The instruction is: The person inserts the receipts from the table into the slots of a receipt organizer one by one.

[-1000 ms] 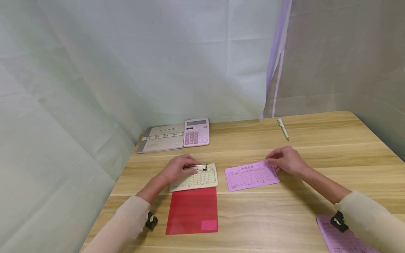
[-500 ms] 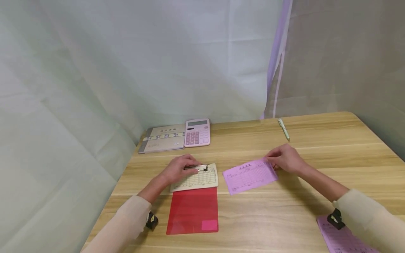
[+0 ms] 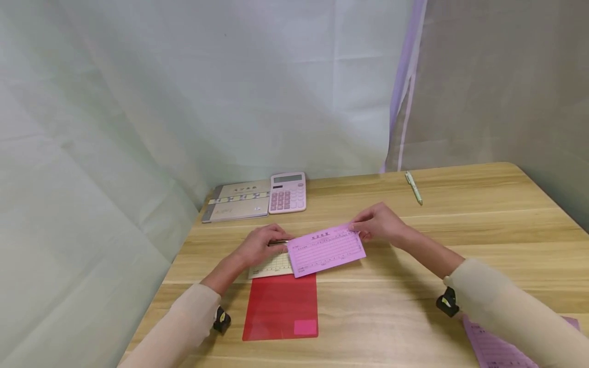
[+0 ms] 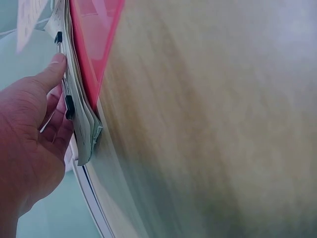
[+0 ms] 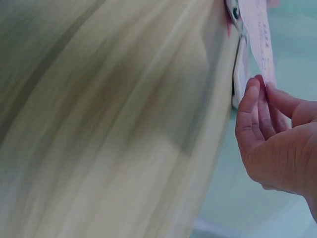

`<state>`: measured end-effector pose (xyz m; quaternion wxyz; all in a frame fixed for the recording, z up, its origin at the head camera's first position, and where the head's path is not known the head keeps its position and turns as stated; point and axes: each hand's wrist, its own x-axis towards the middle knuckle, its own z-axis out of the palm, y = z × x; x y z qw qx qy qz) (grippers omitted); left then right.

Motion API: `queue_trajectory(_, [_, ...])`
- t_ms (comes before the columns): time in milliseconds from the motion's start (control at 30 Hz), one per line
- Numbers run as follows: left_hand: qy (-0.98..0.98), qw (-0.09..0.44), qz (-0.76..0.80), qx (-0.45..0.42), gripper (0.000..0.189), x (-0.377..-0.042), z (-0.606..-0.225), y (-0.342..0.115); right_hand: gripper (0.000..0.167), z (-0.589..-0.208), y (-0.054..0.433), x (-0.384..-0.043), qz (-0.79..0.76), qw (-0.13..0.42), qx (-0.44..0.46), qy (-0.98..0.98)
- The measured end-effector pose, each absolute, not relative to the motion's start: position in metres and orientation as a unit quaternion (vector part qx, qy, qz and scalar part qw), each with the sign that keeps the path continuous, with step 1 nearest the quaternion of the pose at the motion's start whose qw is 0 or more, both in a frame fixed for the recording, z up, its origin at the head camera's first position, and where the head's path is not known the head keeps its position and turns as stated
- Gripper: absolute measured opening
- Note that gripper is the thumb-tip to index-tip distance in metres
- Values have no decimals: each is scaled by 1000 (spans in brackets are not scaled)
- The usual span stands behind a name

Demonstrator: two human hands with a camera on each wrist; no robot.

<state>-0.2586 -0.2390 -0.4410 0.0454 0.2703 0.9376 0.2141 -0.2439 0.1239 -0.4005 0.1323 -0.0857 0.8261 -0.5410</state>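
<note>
Head view: your lilac form slip (image 3: 329,251), thin paper, rectangular, printed w/ ruled lines, is held at its upper R corner; its L end covers part of the cream slips (image 3: 273,266). Can't tell if the two touch. Your R hand (image 3: 377,222) pinches that corner btwn thumb & fingertips. Your L hand (image 3: 259,245) grips the clip (image 4: 69,106), shiny metal w/ 2 black ends in the L wrist view, thumb on one side, fingers curled on the other. Cream slips are several thin leaves, edges fanned a bit, ruled like the lilac one; exact no. can't be read.

Under them: 1 red board (image 3: 280,304), smooth, see-through, rectangular, w/ 1 pink label (image 3: 306,327) nr its lower R corner. By your R sleeve (image 3: 506,306), soft cream cloth, a 2nd lilac form (image 3: 494,350) lies partly hidden; so 2 lilac spots, sheets in the 2nd uncountable.

Farther back: 1 pink calculator (image 3: 287,197), plastic, rounded corners, touching or just beside a flat beige notebook (image 3: 239,204) w/ a patterned band; 1 slim pale-green pen (image 3: 413,188) well apart, to the R. All on a wood-grain table (image 3: 382,312); pale creased cloth (image 3: 276,102) hangs behind.
</note>
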Motion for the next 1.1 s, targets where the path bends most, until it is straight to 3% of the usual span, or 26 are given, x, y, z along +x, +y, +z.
queue_trajectory(333, [937, 52, 227, 260, 36, -258, -440, -239, 10, -424, 82, -242, -520, 141, -83, 838])
queue_trajectory(700, [930, 53, 239, 274, 35, -258, -438, -240, 6, -427, 65, -238, -458, 69, -144, 875])
queue_trajectory(1100, [932, 47, 218, 288, 32, -261, -438, -239, 5, -419, 33, -243, -478, 86, -133, 864])
